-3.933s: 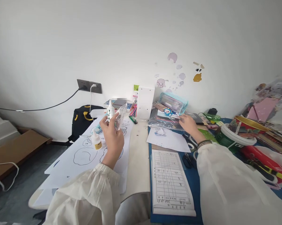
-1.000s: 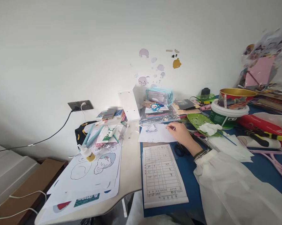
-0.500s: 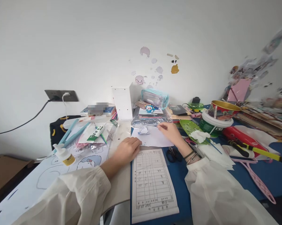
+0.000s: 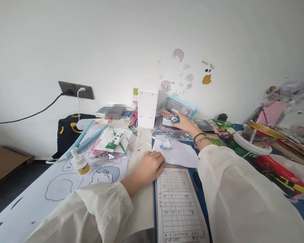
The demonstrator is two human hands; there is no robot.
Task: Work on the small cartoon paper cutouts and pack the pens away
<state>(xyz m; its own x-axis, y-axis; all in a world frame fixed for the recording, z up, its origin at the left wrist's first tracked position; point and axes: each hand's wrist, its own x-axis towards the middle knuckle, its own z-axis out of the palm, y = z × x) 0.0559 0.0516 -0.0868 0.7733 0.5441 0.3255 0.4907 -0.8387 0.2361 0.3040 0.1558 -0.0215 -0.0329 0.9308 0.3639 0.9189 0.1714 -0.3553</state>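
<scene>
My left hand (image 4: pixel 151 166) rests palm down on the pale desk, fingers loosely curled against the top left corner of a ruled form sheet (image 4: pixel 178 206). It holds nothing. My right hand (image 4: pixel 186 124) reaches to the back of the desk, fingers on a round blue cartoon badge (image 4: pixel 174 118) atop a clear pouch (image 4: pixel 170 132) of stationery. Whether it grips the badge is hidden. A white paper with a small animal cutout (image 4: pixel 166 144) lies between the hands.
Left of my left hand lie drawing sheets (image 4: pixel 65 182), a small glue bottle (image 4: pixel 80 162) and a packet of pens (image 4: pixel 108 143). A white box (image 4: pixel 147 108) stands at the wall. A green tub (image 4: pixel 245 146), a red-gold tin (image 4: pixel 264 131) and tools crowd the right.
My right hand left the white paper and went back to the blue badge on the pouch. My left hand came onto the desk and slid right to the form's corner.
</scene>
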